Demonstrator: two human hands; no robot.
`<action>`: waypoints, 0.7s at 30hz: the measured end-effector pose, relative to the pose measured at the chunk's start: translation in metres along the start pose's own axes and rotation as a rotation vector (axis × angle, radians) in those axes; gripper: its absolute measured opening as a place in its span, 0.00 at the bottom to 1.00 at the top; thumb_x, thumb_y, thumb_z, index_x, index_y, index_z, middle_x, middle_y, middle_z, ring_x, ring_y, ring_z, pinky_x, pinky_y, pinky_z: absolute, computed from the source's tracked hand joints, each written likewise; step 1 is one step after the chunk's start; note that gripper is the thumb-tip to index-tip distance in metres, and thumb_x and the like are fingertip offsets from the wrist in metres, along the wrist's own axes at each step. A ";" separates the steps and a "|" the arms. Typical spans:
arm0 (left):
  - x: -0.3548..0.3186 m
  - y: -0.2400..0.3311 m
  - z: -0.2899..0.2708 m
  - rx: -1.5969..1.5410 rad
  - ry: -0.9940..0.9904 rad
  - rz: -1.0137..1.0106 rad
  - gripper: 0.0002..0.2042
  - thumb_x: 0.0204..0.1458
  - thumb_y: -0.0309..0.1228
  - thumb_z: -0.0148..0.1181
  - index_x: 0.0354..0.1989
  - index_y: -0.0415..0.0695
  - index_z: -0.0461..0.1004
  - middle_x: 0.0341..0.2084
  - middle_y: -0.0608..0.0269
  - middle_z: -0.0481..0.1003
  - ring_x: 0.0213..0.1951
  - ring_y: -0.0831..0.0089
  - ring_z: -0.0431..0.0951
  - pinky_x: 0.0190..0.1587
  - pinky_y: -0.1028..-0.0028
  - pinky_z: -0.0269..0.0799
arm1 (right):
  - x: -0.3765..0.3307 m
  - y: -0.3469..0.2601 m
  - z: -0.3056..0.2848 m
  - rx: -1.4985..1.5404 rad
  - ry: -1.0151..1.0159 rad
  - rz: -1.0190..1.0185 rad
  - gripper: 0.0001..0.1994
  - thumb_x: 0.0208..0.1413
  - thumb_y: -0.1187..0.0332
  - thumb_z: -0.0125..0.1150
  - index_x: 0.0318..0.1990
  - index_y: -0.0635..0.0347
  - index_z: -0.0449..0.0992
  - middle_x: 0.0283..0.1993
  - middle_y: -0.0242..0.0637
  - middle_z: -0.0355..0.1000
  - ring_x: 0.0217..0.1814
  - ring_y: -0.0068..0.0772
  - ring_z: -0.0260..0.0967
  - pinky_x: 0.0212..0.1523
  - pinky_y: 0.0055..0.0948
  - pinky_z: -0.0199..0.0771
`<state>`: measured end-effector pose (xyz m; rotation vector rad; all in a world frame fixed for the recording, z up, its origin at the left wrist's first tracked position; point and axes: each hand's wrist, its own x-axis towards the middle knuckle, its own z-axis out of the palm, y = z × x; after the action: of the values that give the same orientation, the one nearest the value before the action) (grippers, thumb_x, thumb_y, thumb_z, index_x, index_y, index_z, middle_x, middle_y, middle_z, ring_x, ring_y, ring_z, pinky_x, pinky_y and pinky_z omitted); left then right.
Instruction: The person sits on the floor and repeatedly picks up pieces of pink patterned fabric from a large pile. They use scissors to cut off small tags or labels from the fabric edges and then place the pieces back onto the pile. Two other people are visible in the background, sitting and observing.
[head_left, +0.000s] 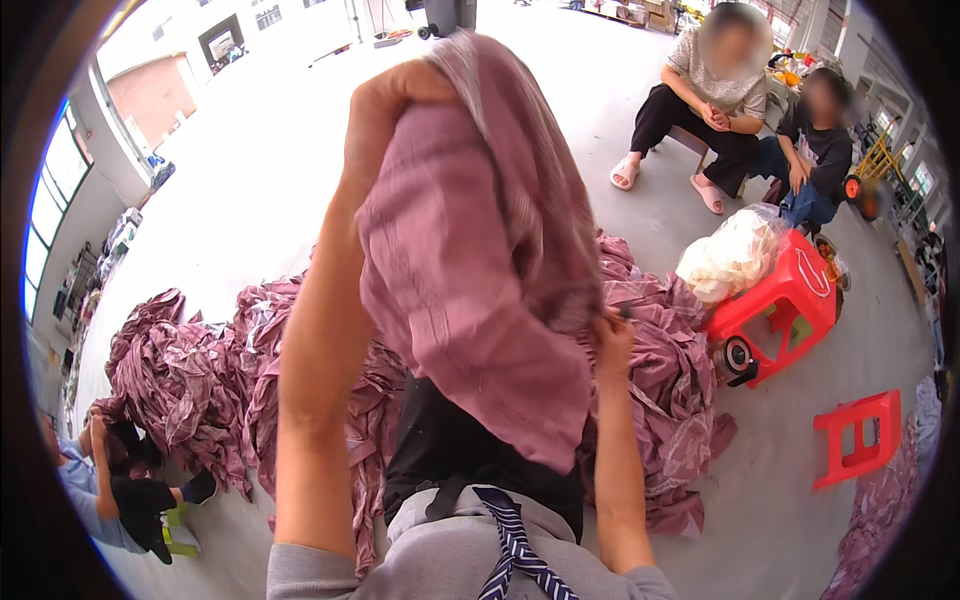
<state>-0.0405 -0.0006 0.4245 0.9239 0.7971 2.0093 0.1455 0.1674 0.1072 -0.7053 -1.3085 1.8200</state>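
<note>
My left hand (385, 100) is raised high and grips the top of a mauve pink cloth (480, 260), which hangs down in front of me. My right hand (612, 335) is lower, at the cloth's right edge, with its fingers closed on the fabric. The cloth hides part of my left hand's fingers. Below it lie my lap in dark fabric and a striped strap (515, 545).
Large heaps of the same mauve cloth (190, 380) cover the floor ahead and to the left. A red toy car (785, 310) carries a bag of pale material (735, 255). A red stool (860, 435) stands right. Two people (720, 100) sit far right; another person (100, 480) crouches left.
</note>
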 end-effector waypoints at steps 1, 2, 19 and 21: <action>0.009 -0.026 -0.017 0.129 0.020 -0.097 0.11 0.42 0.25 0.53 0.34 0.35 0.74 0.28 0.57 0.76 0.29 0.68 0.76 0.37 0.70 0.76 | 0.002 0.006 -0.047 0.048 0.095 -0.027 0.06 0.52 0.71 0.63 0.26 0.55 0.71 0.20 0.22 0.63 0.15 0.11 0.53 0.15 0.16 0.47; 0.003 -0.046 -0.032 0.292 0.067 -0.181 0.14 0.40 0.27 0.55 0.37 0.35 0.74 0.28 0.57 0.76 0.29 0.68 0.76 0.38 0.71 0.76 | -0.008 0.017 -0.078 0.115 0.154 -0.036 0.07 0.52 0.70 0.63 0.26 0.55 0.70 0.19 0.23 0.63 0.14 0.11 0.52 0.13 0.17 0.46; -0.152 -0.251 -0.178 1.428 0.182 -0.125 0.30 0.40 0.51 0.68 0.47 0.43 0.73 0.24 0.57 0.77 0.29 0.65 0.78 0.36 0.67 0.72 | -0.051 0.005 -0.046 -0.467 0.166 -0.174 0.07 0.55 0.71 0.60 0.40 0.63 0.75 0.33 0.29 0.74 0.27 0.12 0.64 0.26 0.15 0.65; -0.152 -0.270 -0.172 1.379 0.075 -0.270 0.26 0.41 0.47 0.68 0.46 0.42 0.73 0.21 0.54 0.76 0.27 0.57 0.78 0.34 0.63 0.72 | -0.015 0.031 -0.009 -0.563 0.081 -0.172 0.16 0.50 0.65 0.66 0.42 0.66 0.74 0.36 0.36 0.75 0.29 0.21 0.70 0.29 0.21 0.69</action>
<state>-0.0109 -0.0279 0.0725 1.3057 2.2894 1.0560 0.1529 0.1542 0.0753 -0.9145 -1.7871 1.2731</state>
